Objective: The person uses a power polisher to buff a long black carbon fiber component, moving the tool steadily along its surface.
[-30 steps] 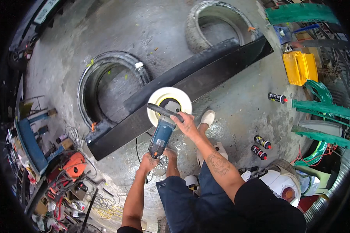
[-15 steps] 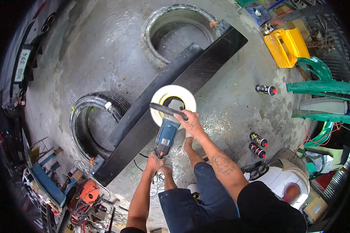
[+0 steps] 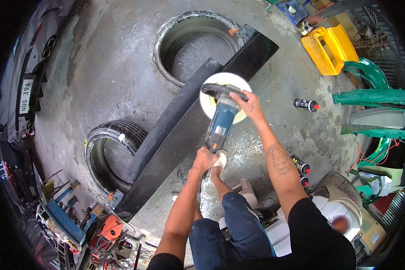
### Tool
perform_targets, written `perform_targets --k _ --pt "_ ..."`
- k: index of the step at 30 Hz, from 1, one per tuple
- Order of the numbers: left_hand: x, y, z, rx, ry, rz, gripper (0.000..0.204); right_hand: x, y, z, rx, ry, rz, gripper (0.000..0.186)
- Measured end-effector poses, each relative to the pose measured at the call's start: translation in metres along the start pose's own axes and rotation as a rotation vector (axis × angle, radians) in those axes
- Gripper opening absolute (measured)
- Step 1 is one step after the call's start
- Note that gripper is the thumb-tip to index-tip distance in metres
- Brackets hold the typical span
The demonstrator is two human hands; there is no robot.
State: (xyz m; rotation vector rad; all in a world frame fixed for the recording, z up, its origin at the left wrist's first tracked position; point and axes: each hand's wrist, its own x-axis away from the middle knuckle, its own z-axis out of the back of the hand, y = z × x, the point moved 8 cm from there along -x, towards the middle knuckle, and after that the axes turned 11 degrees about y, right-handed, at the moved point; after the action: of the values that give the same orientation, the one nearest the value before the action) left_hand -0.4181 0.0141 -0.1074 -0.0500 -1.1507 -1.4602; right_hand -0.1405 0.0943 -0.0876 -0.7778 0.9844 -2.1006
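The polisher (image 3: 220, 123) is shifted further up the panel (image 3: 184, 135); right hand (image 3: 249, 103) and left hand (image 3: 205, 159) are clamped on it; most of the panel is judged left unpolished.

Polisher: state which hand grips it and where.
Both hold the blue polisher: left hand around its rear body, right hand on the black loop handle by the white pad.

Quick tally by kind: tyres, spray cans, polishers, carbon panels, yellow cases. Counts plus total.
Tyres: 2
Spray cans: 3
Polishers: 1, left hand on the rear grip, right hand on the loop handle
Carbon panels: 1
Yellow cases: 1
Total: 8
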Motion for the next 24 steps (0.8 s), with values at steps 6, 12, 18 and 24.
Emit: perform_targets --k 6,12,18,24 --pt "-0.046 0.027 -0.019 -0.033 -0.016 0.001 0.047 -0.054 -0.019 0.011 -0.032 -0.134 -0.061 0.065" --pt "0.0 0.014 -0.028 0.088 0.036 -0.016 0.049 -0.028 0.016 0.008 -0.004 -0.056 0.062 0.041" --pt "0.174 -0.14 0.042 -0.038 -0.065 0.329 0.05 0.177 -0.061 -0.127 -0.14 -0.504 -0.195 0.072" --pt "0.303 -0.253 0.08 0.016 0.185 0.398 0.026 0.322 -0.074 -0.22 -0.071 -0.629 -0.079 0.065"
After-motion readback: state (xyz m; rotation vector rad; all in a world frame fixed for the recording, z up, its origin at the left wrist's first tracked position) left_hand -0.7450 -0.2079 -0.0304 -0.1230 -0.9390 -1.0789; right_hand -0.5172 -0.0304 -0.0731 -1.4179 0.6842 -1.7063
